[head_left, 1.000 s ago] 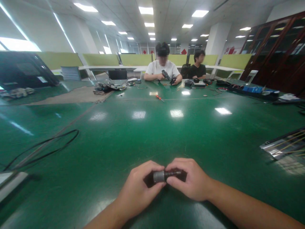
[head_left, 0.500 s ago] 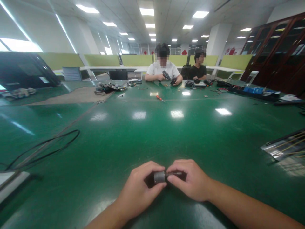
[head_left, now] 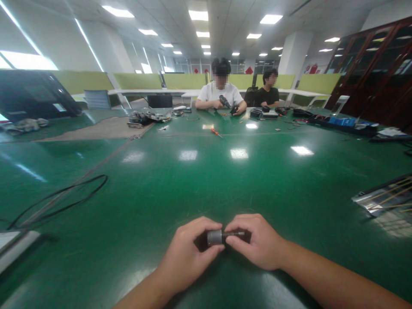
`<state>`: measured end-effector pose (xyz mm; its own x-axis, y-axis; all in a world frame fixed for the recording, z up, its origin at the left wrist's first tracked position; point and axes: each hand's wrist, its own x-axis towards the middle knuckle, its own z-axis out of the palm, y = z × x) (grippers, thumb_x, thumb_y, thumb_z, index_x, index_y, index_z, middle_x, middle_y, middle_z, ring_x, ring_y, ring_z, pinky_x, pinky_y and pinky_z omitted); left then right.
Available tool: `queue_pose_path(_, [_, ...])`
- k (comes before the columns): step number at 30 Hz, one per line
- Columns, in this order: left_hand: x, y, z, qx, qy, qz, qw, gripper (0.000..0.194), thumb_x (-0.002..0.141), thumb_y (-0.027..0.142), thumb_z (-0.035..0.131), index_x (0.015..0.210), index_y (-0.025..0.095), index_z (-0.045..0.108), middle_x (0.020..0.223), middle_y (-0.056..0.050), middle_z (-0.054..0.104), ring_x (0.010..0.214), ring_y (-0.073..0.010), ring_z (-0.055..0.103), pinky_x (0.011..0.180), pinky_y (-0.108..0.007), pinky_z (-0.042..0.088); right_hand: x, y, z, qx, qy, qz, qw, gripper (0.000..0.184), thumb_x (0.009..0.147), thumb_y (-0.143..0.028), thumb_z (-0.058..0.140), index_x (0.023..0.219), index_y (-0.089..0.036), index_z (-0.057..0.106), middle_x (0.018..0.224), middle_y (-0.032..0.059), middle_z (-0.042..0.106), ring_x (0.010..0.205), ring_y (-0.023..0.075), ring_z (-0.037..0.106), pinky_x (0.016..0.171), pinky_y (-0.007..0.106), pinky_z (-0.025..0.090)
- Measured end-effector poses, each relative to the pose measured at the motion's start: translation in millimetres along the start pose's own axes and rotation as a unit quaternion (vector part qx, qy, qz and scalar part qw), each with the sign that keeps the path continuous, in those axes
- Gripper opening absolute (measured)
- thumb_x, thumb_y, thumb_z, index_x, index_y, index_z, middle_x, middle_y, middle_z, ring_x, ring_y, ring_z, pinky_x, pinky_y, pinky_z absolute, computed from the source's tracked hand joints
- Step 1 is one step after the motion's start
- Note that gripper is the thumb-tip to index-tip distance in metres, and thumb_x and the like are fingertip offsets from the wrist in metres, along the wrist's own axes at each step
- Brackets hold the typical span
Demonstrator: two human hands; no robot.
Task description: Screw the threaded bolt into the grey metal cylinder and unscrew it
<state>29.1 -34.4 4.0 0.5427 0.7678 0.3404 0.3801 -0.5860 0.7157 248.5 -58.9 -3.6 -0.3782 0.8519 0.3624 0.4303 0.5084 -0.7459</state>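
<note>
Both of my hands meet low at the middle of the green table [head_left: 206, 180]. My left hand [head_left: 186, 255] is closed round the grey end of a small cylindrical metal part [head_left: 215, 237]. My right hand [head_left: 254, 242] pinches the part's thinner dark end, thumb and fingers pressed on it. The part lies level between the two hands, just above the table top, and much of it is hidden by my fingers.
A black cable [head_left: 61, 199] loops at the left and a flat white object [head_left: 13, 249] lies at the lower left edge. A silver tray with rods [head_left: 383, 197] is at the right. A red screwdriver [head_left: 216, 132] lies further off. Two people [head_left: 220, 96] sit at the far side among tools.
None of note: my hands stay closed on the part in the same place, with only a slight shift of the view.
</note>
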Motion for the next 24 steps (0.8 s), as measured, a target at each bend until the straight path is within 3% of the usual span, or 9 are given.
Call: queue_pose_path(24, [0.4,1.7,-1.4,-0.001,0.009,0.003,1.000,0.022,0.079,0.017,0.075,0.099,0.023,0.069,0.092,-0.002,0.073,0.083,-0.0180,0.068,0.076,-0.028,0.052,-0.1,1.3,-1.5,-0.005,0.001,-0.004,1.000,0.008,0.086,-0.022,0.065,0.090,-0.019,0.071,0.076,0.0017,0.069,0.068,0.0155,0.062,0.065,0.026,0.044])
